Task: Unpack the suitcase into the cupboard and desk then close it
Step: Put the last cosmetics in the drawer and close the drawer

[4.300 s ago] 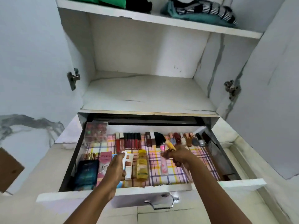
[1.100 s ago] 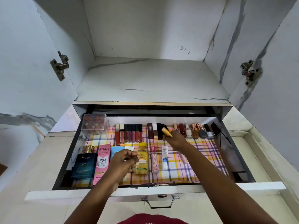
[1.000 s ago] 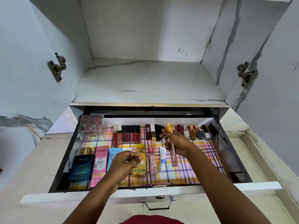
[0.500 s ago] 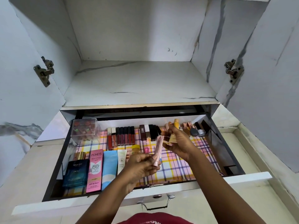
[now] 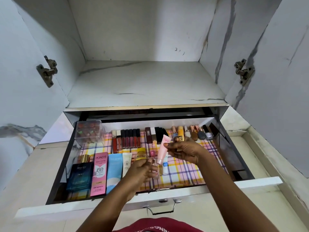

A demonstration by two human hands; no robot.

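The drawer [image 5: 250, 181] under the cupboard shelf [image 5: 142, 81] stands pulled out, lined with plaid paper and filled with cosmetics. My right hand [image 5: 185, 151] hovers over its middle, pinching a pink tube [image 5: 163, 149] that hangs tilted, cap down. My left hand [image 5: 142, 171] is lower and nearer the front, its fingers closed round a small pink-capped bottle [image 5: 153, 162] lying beside a yellow bottle [image 5: 141, 155]. The suitcase is out of view.
Along the drawer's front left lie a blue perfume box [image 5: 80, 176], a pink BB cream box [image 5: 100, 174], a blue tube [image 5: 114, 171] and a white tube [image 5: 127, 163]. A clear box [image 5: 89, 133], lip glosses [image 5: 130, 138] and nail polishes [image 5: 197, 133] line the back. Both cupboard doors hang open.
The pink tube has passed from my left hand to my right. The yellow-capped tube my right hand held now stands in the back row. My left hand dropped to the small bottle.
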